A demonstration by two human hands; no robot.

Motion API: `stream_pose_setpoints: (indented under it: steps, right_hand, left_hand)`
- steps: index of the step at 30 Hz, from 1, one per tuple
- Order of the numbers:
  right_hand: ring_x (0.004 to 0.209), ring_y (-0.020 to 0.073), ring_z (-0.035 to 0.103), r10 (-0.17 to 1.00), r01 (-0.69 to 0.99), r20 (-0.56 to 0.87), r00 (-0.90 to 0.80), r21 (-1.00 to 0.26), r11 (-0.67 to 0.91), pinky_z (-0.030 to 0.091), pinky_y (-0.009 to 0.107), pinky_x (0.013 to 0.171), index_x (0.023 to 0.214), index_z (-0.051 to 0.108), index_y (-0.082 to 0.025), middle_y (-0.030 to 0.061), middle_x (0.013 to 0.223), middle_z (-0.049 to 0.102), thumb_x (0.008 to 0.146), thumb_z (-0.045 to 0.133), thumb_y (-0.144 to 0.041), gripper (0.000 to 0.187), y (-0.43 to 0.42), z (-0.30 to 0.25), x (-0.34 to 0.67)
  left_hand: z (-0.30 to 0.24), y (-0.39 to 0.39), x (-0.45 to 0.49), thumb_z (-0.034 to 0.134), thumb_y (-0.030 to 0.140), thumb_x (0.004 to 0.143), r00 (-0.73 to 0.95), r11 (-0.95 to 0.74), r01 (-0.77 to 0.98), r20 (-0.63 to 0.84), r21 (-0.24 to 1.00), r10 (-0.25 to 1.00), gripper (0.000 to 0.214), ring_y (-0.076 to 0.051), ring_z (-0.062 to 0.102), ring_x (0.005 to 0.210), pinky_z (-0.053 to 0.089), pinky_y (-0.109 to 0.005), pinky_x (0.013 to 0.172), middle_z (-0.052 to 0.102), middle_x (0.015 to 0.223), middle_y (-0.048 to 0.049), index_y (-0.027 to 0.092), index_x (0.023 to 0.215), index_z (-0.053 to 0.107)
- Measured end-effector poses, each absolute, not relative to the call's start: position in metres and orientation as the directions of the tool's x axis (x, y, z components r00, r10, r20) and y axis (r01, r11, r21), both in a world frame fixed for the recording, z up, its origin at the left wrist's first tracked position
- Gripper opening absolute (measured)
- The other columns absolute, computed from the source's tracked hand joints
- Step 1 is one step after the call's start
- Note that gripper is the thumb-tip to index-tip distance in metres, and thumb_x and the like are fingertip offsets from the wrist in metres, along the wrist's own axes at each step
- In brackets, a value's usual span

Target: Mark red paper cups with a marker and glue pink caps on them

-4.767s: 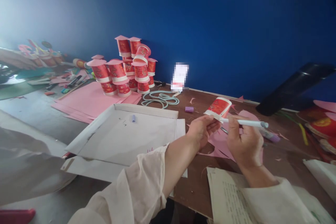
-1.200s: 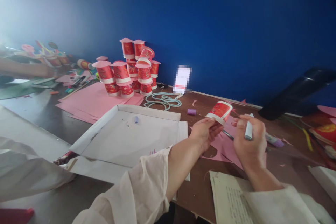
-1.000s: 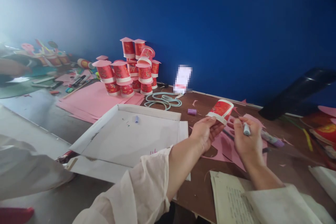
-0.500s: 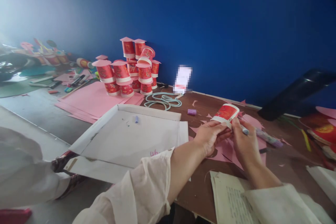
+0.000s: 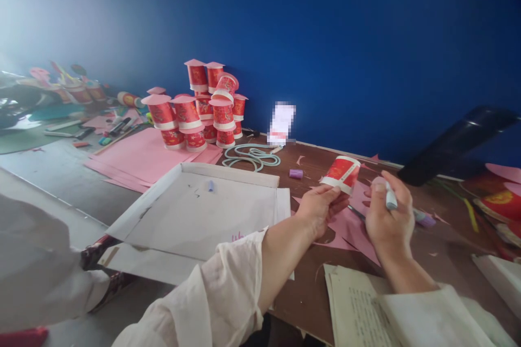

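My left hand point(image 5: 317, 210) grips a red paper cup point(image 5: 342, 169) by its lower edge. The cup is tilted, with a white band at each end and a pale strip down its side. To the right of the cup, and apart from it, my right hand point(image 5: 389, 225) is closed around a white marker point(image 5: 391, 197); its fingertips are partly hidden. Cut pink paper point(image 5: 364, 236) lies on the brown table under both hands. A purple cap point(image 5: 296, 174) rests beyond my left hand.
Stacked red cups with pink discs point(image 5: 186, 112) stand near the blue wall, behind pink sheets point(image 5: 122, 160). A white box lid point(image 5: 163, 227) lies left, a coiled cable point(image 5: 252, 161) behind it. At right are a black cylinder point(image 5: 456, 146) and printed papers point(image 5: 354, 303).
My right hand has drawn away from the cup to the right, turning with the marker. The cup, still in my left hand, has turned so its pale strip shows.
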State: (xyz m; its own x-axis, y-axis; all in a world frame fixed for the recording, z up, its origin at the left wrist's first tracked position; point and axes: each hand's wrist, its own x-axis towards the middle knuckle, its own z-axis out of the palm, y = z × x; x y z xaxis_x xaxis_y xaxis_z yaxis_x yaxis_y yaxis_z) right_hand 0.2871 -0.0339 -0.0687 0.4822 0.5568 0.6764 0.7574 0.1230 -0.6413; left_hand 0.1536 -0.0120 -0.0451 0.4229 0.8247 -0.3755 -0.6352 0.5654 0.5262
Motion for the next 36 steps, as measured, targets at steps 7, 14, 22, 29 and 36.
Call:
stream_pose_setpoints:
  steps: [7, 14, 22, 29, 36]
  right_hand:
    - [0.086, 0.0227, 0.070, 0.563, 0.804, 0.764, 0.314, -0.530, 0.271, 0.055, 0.038, 0.080, 0.112, 0.071, -0.018, 0.0092, 0.090, 0.074, 0.097, 0.048, -0.042, 0.037, -0.053, -0.052, 0.268]
    - [0.077, 0.0183, 0.069, 0.461, 0.874, 0.886, 0.057, -0.267, 0.406, 0.052, 0.032, 0.075, 0.092, 0.073, -0.018, 0.0060, 0.083, 0.075, 0.096, 0.052, -0.027, 0.023, -0.050, -0.050, 0.271]
    - [0.071, 0.0168, 0.067, 0.469, 0.902, 0.880, 0.077, -0.262, 0.343, 0.051, 0.028, 0.067, 0.088, 0.072, -0.017, 0.0059, 0.080, 0.074, 0.095, 0.056, -0.027, 0.020, -0.049, -0.053, 0.272]
    - [0.070, 0.0184, 0.069, 0.477, 0.921, 0.870, 0.122, -0.279, 0.274, 0.053, 0.029, 0.066, 0.085, 0.072, -0.016, 0.0073, 0.079, 0.075, 0.094, 0.056, -0.032, 0.024, -0.049, -0.050, 0.271]
    - [0.075, 0.0202, 0.071, 0.493, 0.907, 0.867, 0.076, -0.266, 0.328, 0.054, 0.030, 0.068, 0.089, 0.073, -0.015, 0.0087, 0.083, 0.076, 0.094, 0.057, -0.030, 0.022, -0.049, -0.048, 0.268]
  left_hand:
    - [-0.052, -0.009, 0.155, 0.069, 0.008, 0.081, 0.404, 0.458, -0.740, -0.220, 0.492, 0.888, 0.009, -0.011, 0.063, 0.067, 0.051, -0.030, 0.087, 0.066, 0.075, -0.0057, 0.009, 0.073, 0.069]
    - [-0.060, -0.006, 0.158, 0.085, 0.020, 0.067, 0.399, 0.427, -0.742, -0.171, 0.517, 0.901, 0.019, -0.011, 0.060, 0.069, 0.048, -0.030, 0.086, 0.066, 0.075, -0.0049, 0.009, 0.072, 0.070]
    - [-0.069, -0.002, 0.161, 0.094, 0.033, 0.054, 0.396, 0.397, -0.740, -0.124, 0.543, 0.910, 0.036, -0.012, 0.059, 0.071, 0.046, -0.034, 0.088, 0.064, 0.073, -0.0039, 0.011, 0.070, 0.070]
    - [-0.072, -0.001, 0.162, 0.095, 0.034, 0.049, 0.382, 0.385, -0.747, -0.124, 0.542, 0.916, 0.039, -0.012, 0.059, 0.070, 0.047, -0.034, 0.086, 0.064, 0.072, -0.0039, 0.011, 0.069, 0.070]
    - [-0.072, 0.000, 0.161, 0.092, 0.030, 0.057, 0.377, 0.383, -0.742, -0.130, 0.551, 0.917, 0.033, -0.012, 0.060, 0.069, 0.047, -0.033, 0.086, 0.064, 0.073, -0.0051, 0.010, 0.071, 0.071]
